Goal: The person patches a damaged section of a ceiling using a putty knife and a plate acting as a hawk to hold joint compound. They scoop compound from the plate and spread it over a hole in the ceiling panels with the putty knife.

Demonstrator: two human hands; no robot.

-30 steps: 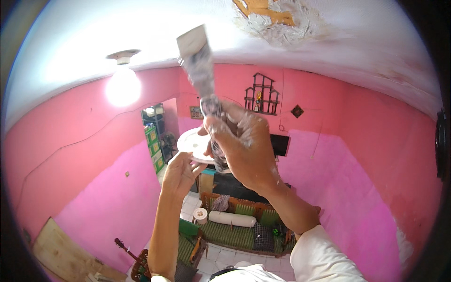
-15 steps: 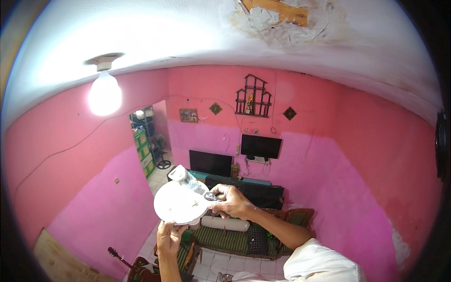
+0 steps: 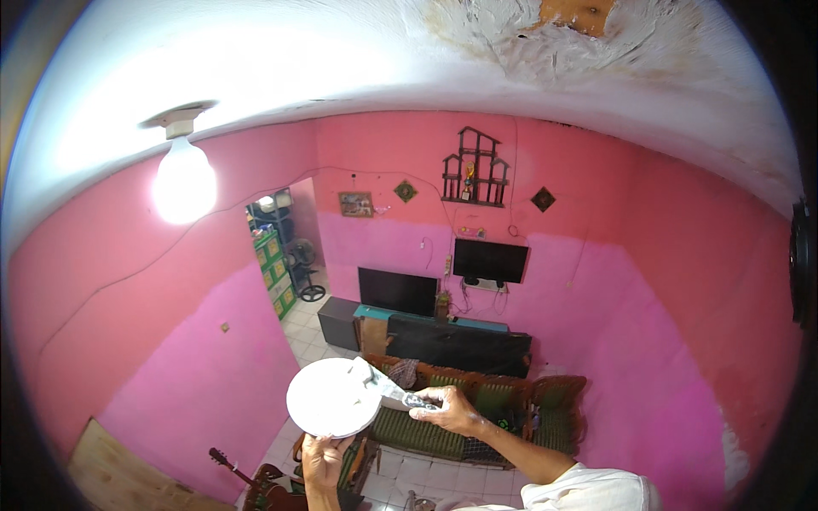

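My left hand (image 3: 322, 460) grips a round white plate (image 3: 319, 413) from below at its near edge, fingers under the rim. White paste seems to lie on the plate, but glare blurs it. My right hand (image 3: 450, 412) is closed around the dark, paste-smeared handle of a putty knife (image 3: 388, 389). Its broad blade, coated with white paste, points left and reaches over the plate's right side. Whether the blade touches the plate I cannot tell. Above, the white ceiling has a patch (image 3: 579, 15) of bare orange-brown board ringed by rough smeared paste.
A lit bulb (image 3: 185, 183) hangs from the ceiling at the left. Far below stand a green-cushioned sofa (image 3: 426, 434), two dark screens and a long black-covered piece (image 3: 460, 345). A guitar (image 3: 264, 485) and a wooden board (image 3: 111, 460) are at the lower left.
The putty knife has come down from beyond the plate's far edge to its right side, and my right hand has moved right and lower. The whole view has shifted slightly.
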